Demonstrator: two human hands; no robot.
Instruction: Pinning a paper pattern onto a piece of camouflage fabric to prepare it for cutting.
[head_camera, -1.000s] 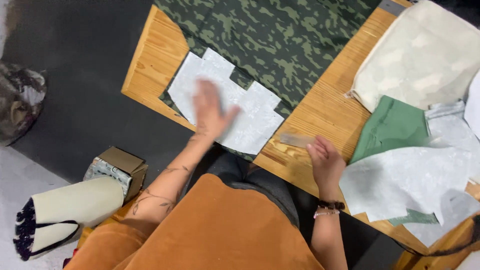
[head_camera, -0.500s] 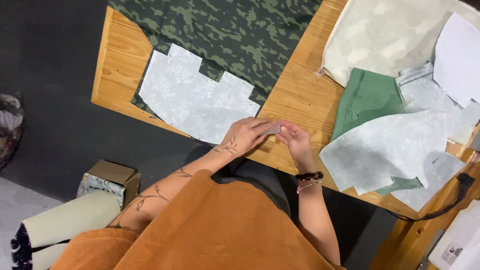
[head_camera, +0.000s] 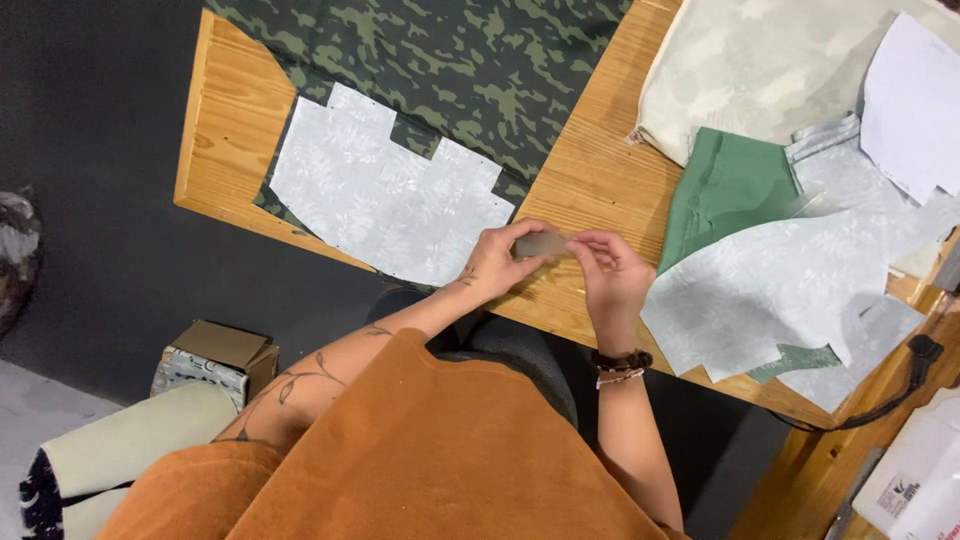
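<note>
Wooden worktop (head_camera: 590, 190) carries a pale leaf-print pattern piece (head_camera: 385, 200), just right of which both hands, left hand (head_camera: 497, 262) and right hand (head_camera: 612, 280), pinch a small grey strip (head_camera: 541, 244) that is best kept taut and level.

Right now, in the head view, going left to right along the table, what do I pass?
Pale leaf-print piece → left hand → small grey piece held between both hands → right hand → green fabric → white paper.

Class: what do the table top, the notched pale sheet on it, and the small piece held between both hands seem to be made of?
Table top: varnished pine-like wood, with visible grain and sheen. Notched pale sheet: probably matt leaf-printed paper or thin fabric, lying flat with crisp cut edges. Small piece between left hand and right hand: greyish, semi-translucent, perhaps chalk or plastic; unclear.
</note>
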